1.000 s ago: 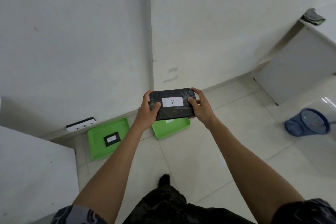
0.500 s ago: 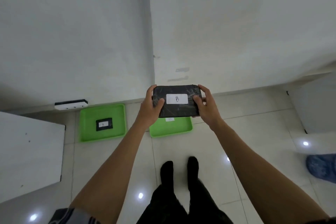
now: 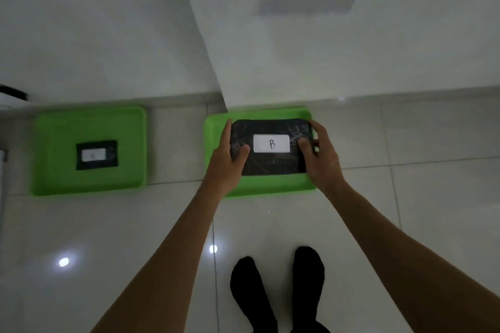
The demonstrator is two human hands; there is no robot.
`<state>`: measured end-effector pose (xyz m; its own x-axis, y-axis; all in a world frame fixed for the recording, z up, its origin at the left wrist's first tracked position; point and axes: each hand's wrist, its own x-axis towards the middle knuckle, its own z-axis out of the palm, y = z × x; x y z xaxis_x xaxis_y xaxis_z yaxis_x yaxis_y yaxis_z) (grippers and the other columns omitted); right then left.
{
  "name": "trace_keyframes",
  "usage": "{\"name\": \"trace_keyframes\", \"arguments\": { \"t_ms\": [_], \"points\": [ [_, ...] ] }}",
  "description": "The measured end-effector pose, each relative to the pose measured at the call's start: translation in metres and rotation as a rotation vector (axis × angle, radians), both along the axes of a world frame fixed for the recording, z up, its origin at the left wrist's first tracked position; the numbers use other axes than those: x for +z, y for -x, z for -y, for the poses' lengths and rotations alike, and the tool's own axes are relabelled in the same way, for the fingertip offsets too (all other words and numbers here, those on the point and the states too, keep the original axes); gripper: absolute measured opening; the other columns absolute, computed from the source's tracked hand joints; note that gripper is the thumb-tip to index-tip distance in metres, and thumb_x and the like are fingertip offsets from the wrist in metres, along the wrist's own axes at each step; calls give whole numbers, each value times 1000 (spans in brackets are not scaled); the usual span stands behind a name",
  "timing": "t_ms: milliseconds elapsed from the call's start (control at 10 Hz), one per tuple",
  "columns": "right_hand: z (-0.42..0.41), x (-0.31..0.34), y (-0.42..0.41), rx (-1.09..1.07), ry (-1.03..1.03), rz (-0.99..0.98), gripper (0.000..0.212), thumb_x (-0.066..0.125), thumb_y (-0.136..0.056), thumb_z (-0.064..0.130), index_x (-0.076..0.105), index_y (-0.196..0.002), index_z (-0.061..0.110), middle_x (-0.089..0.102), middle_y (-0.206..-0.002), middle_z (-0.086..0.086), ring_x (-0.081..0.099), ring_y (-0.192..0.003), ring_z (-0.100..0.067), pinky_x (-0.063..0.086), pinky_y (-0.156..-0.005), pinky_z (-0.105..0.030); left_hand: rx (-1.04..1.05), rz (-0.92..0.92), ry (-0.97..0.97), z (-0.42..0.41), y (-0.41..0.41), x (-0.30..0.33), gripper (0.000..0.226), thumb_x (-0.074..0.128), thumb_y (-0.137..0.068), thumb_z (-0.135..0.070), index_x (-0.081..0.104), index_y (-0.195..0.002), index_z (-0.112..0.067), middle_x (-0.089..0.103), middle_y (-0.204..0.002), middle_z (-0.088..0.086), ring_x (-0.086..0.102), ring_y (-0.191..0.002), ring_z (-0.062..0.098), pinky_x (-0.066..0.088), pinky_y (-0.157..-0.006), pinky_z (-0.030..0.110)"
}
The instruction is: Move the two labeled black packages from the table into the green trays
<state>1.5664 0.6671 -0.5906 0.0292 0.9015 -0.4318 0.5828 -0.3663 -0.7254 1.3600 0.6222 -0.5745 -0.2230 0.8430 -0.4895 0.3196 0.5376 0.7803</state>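
Observation:
I hold a black package [image 3: 270, 163] with a white label marked B between both hands, over the right green tray [image 3: 216, 130] on the floor. My left hand [image 3: 226, 159] grips its left end and my right hand [image 3: 319, 157] grips its right end. Whether the package touches the tray floor I cannot tell. The left green tray [image 3: 54, 170] holds a smaller black package [image 3: 96, 154] with a white label in its middle.
Both trays sit on white floor tiles against the base of a white wall corner. My feet in black socks [image 3: 276, 292] stand just behind the right tray. A black and white object [image 3: 10, 94] lies at the far left by the wall.
The view has tilted down and closer to the floor. Both hands have carried the B package down and forward, from above the right tray to within its outline.

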Motion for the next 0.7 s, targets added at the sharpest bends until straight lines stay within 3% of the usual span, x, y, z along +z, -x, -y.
{"name": "trace_keyframes", "arguments": {
  "t_ms": [100, 200, 300, 400, 500, 600, 700],
  "points": [
    [-3, -85, 0, 43, -1, 49, 51, 50, -102, 33, 37, -151, 28, 60, -105, -1, 59, -92, -21, 52, -83, -34, 0, 3, 45, -3, 1, -89, 71, 52, -100, -23, 10, -158, -26, 49, -139, -4, 54, -117, 11, 44, -91, 18],
    [-6, -151, 4, 61, 16, 73, 53, 49, -101, 38, 34, -151, 32, 63, -118, -7, 62, -99, -23, 56, -89, -40, 3, -30, 94, -2, 0, -155, 73, 54, -99, -25, 11, -157, -27, 39, -150, 11, 48, -127, 18, 37, -100, 23],
    [-11, -192, 6, 93, 33, 99, 55, 50, -99, 39, 32, -152, 34, 55, -131, -16, 58, -106, -24, 57, -90, -47, 7, -77, 130, -6, 3, -191, 73, 56, -98, -25, 13, -157, -27, 35, -142, 14, 42, -117, 13, 37, -98, 23],
    [-18, -213, 8, 152, 24, 138, 63, 54, -99, 28, 27, -156, 28, 50, -133, -18, 54, -106, -24, 50, -86, -36, -7, -104, 162, -12, 6, -213, 75, 57, -97, -22, 12, -157, -25, 34, -143, 16, 44, -120, 18, 37, -100, 25],
    [-21, -216, 12, 169, 21, 154, 66, 55, -99, 26, 23, -157, 29, 48, -135, -19, 56, -109, -28, 54, -84, -38, -9, -117, 159, -13, 5, -215, 77, 58, -97, -21, 10, -158, -24, 36, -144, 16, 46, -127, 24, 39, -103, 29],
    [-21, -206, 12, 159, 93, 154, 70, 55, -99, 29, 19, -159, 30, 45, -138, -21, 58, -116, -35, 56, -90, -44, -7, -129, 175, -10, 4, -206, 77, 57, -97, -24, 9, -158, -22, 36, -146, 16, 45, -128, 22, 35, -99, 24],
    [-14, -178, 5, 170, 110, 190, 70, 54, -99, 34, 19, -159, 27, 46, -137, -23, 56, -120, -38, 52, -97, -52, -52, -193, 183, -2, 6, -179, 73, 55, -98, -30, 13, -157, -21, 35, -147, 20, 45, -132, 31, 37, -100, 30]
  ]
}}
